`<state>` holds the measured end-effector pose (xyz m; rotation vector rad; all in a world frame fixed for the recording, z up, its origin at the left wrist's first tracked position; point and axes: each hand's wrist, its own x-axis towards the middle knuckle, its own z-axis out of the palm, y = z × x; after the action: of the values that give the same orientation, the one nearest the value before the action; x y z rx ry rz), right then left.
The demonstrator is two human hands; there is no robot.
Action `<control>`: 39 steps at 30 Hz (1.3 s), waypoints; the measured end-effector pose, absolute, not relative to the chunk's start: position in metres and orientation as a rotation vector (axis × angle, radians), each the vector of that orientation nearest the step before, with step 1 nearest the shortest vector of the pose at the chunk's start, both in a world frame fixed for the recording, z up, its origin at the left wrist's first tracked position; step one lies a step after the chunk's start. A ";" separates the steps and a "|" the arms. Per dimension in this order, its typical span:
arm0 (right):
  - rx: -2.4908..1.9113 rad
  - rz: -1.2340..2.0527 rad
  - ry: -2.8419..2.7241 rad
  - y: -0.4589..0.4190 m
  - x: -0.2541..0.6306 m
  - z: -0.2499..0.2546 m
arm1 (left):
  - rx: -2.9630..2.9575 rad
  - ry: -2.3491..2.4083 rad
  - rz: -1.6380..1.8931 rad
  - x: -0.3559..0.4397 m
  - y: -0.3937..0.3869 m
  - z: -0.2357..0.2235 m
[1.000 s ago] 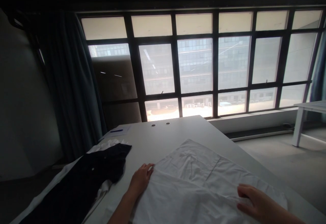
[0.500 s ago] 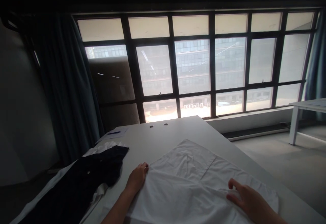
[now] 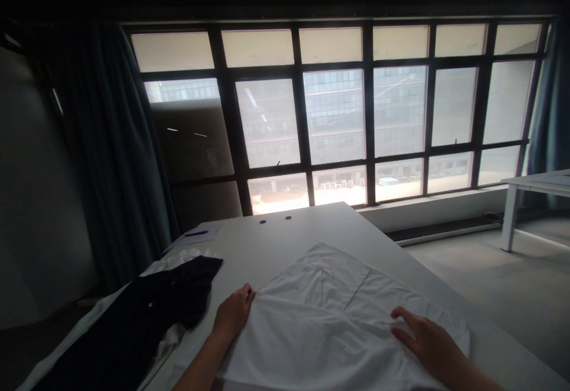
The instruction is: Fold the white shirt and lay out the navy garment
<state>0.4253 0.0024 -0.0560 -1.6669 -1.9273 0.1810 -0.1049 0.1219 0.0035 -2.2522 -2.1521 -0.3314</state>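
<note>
Near left, a dark garment is lying apart from the white cloth on the table, likely leaving room. The left hand is touching the cloth's left edge, seemingly steadying it; I cannot tell whether it is pinching. The right hand is hanging over the cloth's right side, thumb and fingers apart.

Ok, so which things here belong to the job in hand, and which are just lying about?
In the job, judging by the hands:
creased white fabric, left hand at its edge, right hand over it
flat white table beneath

Apparently lying about:
black fabric garment
crumpled white cloth showing around it
slim dark-blue pen
flat white paper under the pen
</note>
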 end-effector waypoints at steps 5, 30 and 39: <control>-1.644 0.220 -1.847 0.008 0.432 -0.068 | -2.241 -2.128 -0.303 -0.103 0.123 0.005; -1.448 0.193 -2.419 -0.010 0.393 -0.057 | -2.596 -1.926 -0.073 -0.118 0.070 -0.012; -1.455 0.279 -2.401 -0.011 0.390 -0.055 | -2.185 -2.038 0.133 -0.178 0.010 -0.011</control>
<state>0.3903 -0.0109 -0.0550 -1.4552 -2.4010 0.2790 -0.1781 0.0098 -0.0115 -2.1852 -2.0380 0.1329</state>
